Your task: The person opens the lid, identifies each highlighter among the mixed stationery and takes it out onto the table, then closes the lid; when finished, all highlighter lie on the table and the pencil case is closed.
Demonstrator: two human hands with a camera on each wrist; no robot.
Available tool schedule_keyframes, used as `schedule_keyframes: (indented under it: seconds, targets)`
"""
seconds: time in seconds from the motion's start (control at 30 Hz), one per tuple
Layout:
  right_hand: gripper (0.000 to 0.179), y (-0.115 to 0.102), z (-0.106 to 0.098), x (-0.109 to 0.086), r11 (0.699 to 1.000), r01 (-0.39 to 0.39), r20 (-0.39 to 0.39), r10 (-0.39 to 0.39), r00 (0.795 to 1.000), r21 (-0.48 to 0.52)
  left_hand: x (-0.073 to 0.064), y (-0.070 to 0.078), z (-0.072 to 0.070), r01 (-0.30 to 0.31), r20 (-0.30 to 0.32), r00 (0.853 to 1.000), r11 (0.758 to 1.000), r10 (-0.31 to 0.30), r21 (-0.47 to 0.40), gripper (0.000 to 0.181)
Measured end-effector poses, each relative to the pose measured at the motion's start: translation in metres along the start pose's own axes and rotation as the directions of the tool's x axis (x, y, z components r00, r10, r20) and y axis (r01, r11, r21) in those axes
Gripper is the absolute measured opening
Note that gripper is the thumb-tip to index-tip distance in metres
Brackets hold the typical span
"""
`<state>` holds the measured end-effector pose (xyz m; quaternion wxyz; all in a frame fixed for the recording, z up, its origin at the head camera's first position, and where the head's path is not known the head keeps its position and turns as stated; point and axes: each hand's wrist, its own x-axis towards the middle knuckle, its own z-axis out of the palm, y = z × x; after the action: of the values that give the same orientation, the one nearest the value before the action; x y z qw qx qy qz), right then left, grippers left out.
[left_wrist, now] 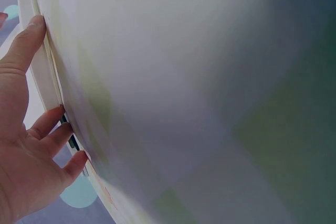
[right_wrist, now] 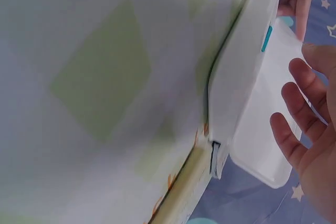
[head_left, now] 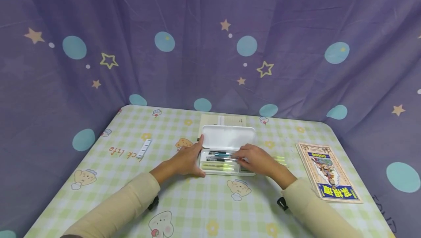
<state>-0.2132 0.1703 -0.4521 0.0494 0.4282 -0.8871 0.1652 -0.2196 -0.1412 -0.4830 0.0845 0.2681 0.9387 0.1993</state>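
An open white pencil case (head_left: 228,137) has its lid tilted back. Blue and dark pens (head_left: 220,154) lie in its tray, with yellow-green pens (head_left: 217,166) in front. My left hand (head_left: 189,159) holds the case's left end, thumb near the front corner, fingers toward the hinge. In the left wrist view, the left hand (left_wrist: 31,124) spans that end. My right hand (head_left: 254,159) reaches over the right part of the tray, fingertips among the pens. The right wrist view shows the right hand (right_wrist: 315,108) with bent fingers; its fingertips' contact is hidden.
Behind the case lies a beige notebook (head_left: 204,119). A thick illustrated book (head_left: 329,172) is at the right. Yellow-green pens (head_left: 279,158) lie beyond my right hand. At left sits a small white strip (head_left: 144,148) with dark marks. A checked cloth (head_left: 190,208) covers the table.
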Motion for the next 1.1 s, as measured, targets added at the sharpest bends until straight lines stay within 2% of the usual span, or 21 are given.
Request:
schedule_keyframes:
  seconds: [0.2,0.4,1.1]
  targets:
    - [0.021,-0.005,0.009,0.005,0.998,0.056,0.01,-0.056,0.998,-0.017,0.0,0.0,-0.001,0.004,0.01,1.0,1.0,-0.004,0.016,0.148]
    - [0.021,-0.008,0.019,0.008,0.991,0.102,0.034,-0.099,0.994,-0.09,0.0,0.0,-0.001,0.006,0.01,1.0,1.0,-0.006,0.017,0.148]
    - [0.021,-0.015,0.02,0.016,0.97,0.124,0.129,-0.099,0.987,-0.209,0.001,0.0,-0.001,0.003,0.006,1.0,1.0,-0.003,0.019,0.149]
